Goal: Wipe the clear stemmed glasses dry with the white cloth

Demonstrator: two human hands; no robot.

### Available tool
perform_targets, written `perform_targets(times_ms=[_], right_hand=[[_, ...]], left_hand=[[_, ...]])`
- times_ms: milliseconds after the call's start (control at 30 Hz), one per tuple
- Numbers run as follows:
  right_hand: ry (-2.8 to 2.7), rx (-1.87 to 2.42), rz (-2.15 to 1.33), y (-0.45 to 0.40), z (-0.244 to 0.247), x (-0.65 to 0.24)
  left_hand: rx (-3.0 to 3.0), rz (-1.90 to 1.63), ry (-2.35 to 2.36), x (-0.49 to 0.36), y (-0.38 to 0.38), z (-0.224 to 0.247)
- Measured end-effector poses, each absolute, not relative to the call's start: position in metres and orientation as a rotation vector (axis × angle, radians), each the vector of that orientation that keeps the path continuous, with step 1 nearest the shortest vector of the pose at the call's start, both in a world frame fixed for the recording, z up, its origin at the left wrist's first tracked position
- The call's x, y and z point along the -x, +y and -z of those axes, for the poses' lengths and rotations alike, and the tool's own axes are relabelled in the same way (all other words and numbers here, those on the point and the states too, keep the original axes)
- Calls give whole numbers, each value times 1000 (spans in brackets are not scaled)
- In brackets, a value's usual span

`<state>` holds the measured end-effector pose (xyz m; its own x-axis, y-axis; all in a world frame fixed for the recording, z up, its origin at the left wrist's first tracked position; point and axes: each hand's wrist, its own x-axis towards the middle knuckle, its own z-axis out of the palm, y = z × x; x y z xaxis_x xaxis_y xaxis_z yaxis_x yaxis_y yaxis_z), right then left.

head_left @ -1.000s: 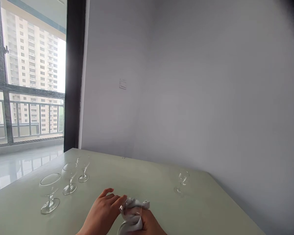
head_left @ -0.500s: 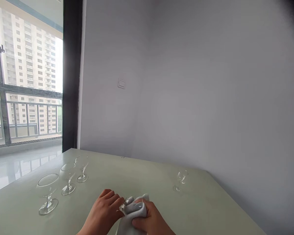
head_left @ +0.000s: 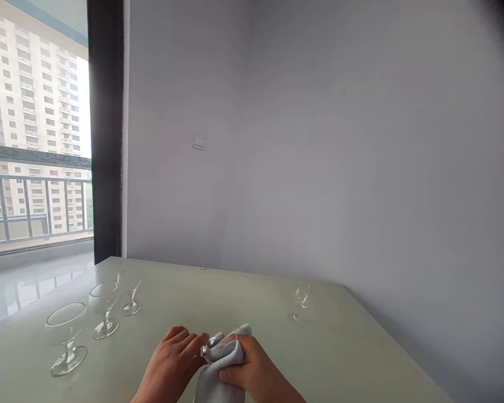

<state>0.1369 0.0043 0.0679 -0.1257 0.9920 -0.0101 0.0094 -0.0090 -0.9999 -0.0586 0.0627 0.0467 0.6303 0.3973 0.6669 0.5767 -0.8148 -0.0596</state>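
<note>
My left hand (head_left: 171,359) is closed around the foot end of a stemmed glass (head_left: 204,350), of which only the shiny stem and a bit of the bowl show. A light grey cloth (head_left: 219,383) wraps the bowl and hangs down toward the front. My right hand (head_left: 261,368) grips this cloth around the bowl, thumb in front and fingers partly hidden in the folds. The glass lies tilted on its side between both hands, above the table (head_left: 327,358).
On the left side of the table stand three clear stemmed glasses in a row: a near one (head_left: 68,338), a middle one (head_left: 105,309) and a far one (head_left: 130,291). Another glass (head_left: 303,296) stands toward the back right. Behind rises a grey wall (head_left: 319,168).
The view has turned slightly right, so the table and glasses sit further left. My hands keep hold of the glass and cloth, with the cloth folds shifted a little.
</note>
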Motion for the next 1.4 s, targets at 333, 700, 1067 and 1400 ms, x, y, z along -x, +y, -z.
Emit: perform_targets(times_ms=[333, 700, 1067, 1400], right_hand=[[-1194, 1238, -1251, 4, -77, -136], [-1416, 1374, -1180, -4, -95, -141], [-2147, 1200, -1104, -26, -126, -169], [-1670, 1270, -607, -2, -113, -206]], left_hand=[[2478, 1004, -843, 54, 60, -42], [2474, 1085, -866, 49, 62, -38], [3951, 964, -1520, 41, 45, -49], [3543, 2459, -1893, 28, 55, -27]])
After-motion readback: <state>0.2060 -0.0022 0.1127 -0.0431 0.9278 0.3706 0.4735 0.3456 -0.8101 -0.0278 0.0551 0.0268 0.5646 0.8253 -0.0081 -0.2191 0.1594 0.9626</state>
